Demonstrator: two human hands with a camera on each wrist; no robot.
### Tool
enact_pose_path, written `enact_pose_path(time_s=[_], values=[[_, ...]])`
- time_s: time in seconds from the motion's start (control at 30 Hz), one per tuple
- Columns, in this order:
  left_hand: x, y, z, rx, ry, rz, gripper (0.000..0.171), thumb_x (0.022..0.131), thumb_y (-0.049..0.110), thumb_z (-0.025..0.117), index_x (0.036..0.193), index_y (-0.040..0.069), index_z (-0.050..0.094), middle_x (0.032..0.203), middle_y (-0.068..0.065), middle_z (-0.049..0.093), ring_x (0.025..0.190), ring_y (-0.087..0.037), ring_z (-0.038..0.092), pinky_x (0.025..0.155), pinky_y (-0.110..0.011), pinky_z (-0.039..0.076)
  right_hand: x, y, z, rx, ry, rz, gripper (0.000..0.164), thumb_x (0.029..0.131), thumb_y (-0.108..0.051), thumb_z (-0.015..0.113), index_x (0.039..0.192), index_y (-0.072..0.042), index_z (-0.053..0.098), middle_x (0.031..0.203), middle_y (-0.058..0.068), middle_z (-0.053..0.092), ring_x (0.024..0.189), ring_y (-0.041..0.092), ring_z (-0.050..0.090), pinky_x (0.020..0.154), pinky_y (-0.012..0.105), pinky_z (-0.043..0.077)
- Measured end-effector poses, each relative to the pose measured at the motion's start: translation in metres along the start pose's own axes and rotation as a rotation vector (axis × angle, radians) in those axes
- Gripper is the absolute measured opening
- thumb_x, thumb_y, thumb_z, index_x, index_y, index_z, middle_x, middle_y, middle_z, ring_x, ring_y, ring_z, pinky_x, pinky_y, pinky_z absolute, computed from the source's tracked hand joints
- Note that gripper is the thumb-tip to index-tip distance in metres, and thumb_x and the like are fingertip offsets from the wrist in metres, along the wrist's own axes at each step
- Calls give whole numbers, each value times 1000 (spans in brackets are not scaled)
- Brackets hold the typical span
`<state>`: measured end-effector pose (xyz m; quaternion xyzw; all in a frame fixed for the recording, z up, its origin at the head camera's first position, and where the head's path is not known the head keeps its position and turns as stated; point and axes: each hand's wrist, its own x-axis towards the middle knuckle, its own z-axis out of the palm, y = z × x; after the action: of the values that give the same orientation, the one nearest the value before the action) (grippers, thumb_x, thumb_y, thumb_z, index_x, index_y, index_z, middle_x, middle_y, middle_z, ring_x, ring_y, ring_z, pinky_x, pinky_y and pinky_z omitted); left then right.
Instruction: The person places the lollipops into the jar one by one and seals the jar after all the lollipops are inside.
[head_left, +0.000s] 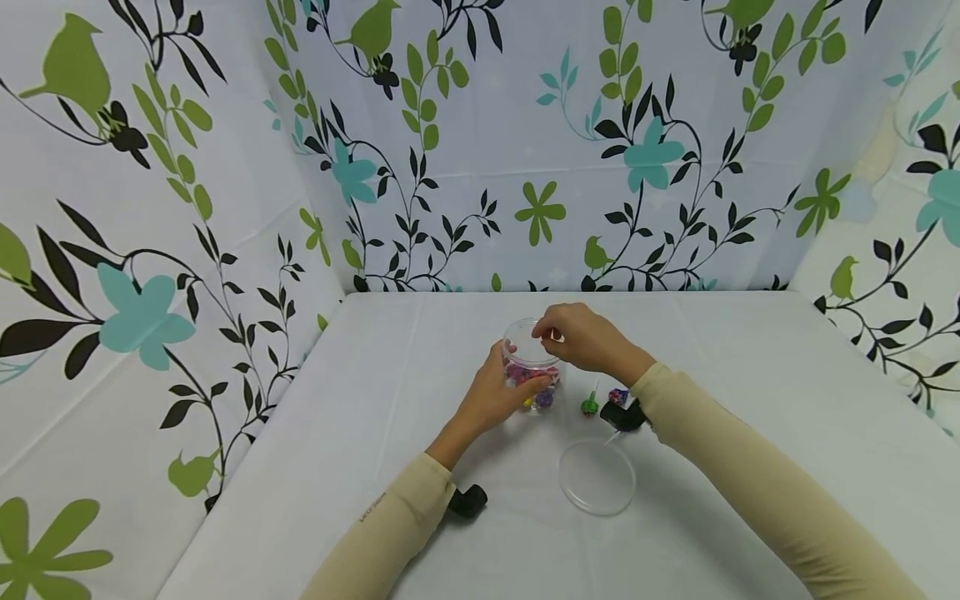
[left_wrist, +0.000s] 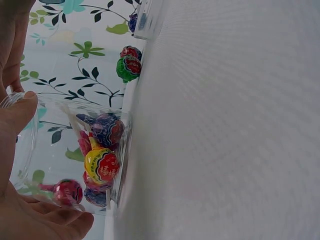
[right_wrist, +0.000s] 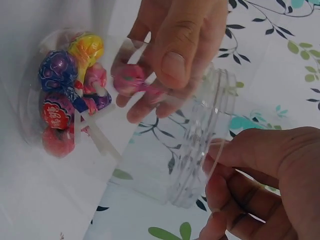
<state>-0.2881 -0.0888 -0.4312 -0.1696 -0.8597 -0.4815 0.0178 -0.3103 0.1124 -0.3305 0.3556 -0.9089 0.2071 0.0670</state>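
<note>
A clear round jar (head_left: 534, 365) stands upright on the table, with several wrapped lollipops in its bottom. Among them are a yellow lollipop (left_wrist: 102, 165) and a blue one (right_wrist: 57, 70). My left hand (head_left: 495, 390) grips the jar round its side, thumb and fingers on opposite walls. A pink-red lollipop (right_wrist: 129, 80) is above the pile inside, stick end upward. At the jar's open mouth is my right hand (head_left: 588, 340), fingers curled and thumb close to the index finger (right_wrist: 215, 187). Whether a thin stick or only the rim lies between those fingertips is unclear.
A green lollipop (head_left: 589, 406) and a red-and-blue one (head_left: 618, 396) lie on the white table (head_left: 675, 533), right of the jar. Nearer me is a clear round lid (head_left: 597, 479). Patterned cloth (head_left: 465, 192) hangs behind and at both sides. Each wrist carries a black camera.
</note>
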Motion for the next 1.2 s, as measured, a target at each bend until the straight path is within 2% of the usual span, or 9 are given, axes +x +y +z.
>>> enact_pose_path(time_s=[0.2, 0.47, 0.77, 1.0, 1.2], values=[[2, -2, 0, 3, 9, 14, 103, 91, 58, 75, 162, 8, 21, 156, -19, 44, 140, -30, 46, 113, -53, 40, -8, 7, -9, 29, 94, -23, 11, 94, 3, 71, 101, -2, 77, 98, 6, 72, 89, 22, 64, 81, 40, 57], [2, -2, 1, -5, 17, 8, 102, 91, 54, 76, 162, 4, 22, 155, -20, 44, 140, -33, 46, 112, -55, 41, -31, 28, -13, 35, 100, 45, 7, 94, 0, 71, 98, -4, 76, 92, 2, 70, 84, 21, 61, 75, 39, 56], [1, -3, 3, 11, 16, 14, 105, 90, 58, 76, 162, 3, 22, 156, -19, 44, 142, -33, 44, 113, -54, 40, -49, 49, -3, 58, 26, 126, 6, 93, -3, 74, 99, -5, 76, 89, -1, 69, 83, 19, 61, 71, 36, 55], [1, -5, 3, 28, 10, 37, 106, 91, 59, 75, 162, 1, 20, 157, -19, 43, 145, -33, 41, 115, -53, 37, -58, 60, 13, 96, -65, 124, 15, 93, 1, 73, 107, -2, 76, 99, 7, 72, 89, 23, 63, 76, 38, 57], [2, -6, 3, 27, 2, 44, 106, 91, 60, 74, 162, 3, 20, 157, -19, 43, 145, -31, 41, 115, -52, 37, -64, 62, 23, 152, -126, 156, 19, 93, 4, 71, 111, 0, 75, 100, 10, 71, 80, 19, 64, 69, 33, 58]])
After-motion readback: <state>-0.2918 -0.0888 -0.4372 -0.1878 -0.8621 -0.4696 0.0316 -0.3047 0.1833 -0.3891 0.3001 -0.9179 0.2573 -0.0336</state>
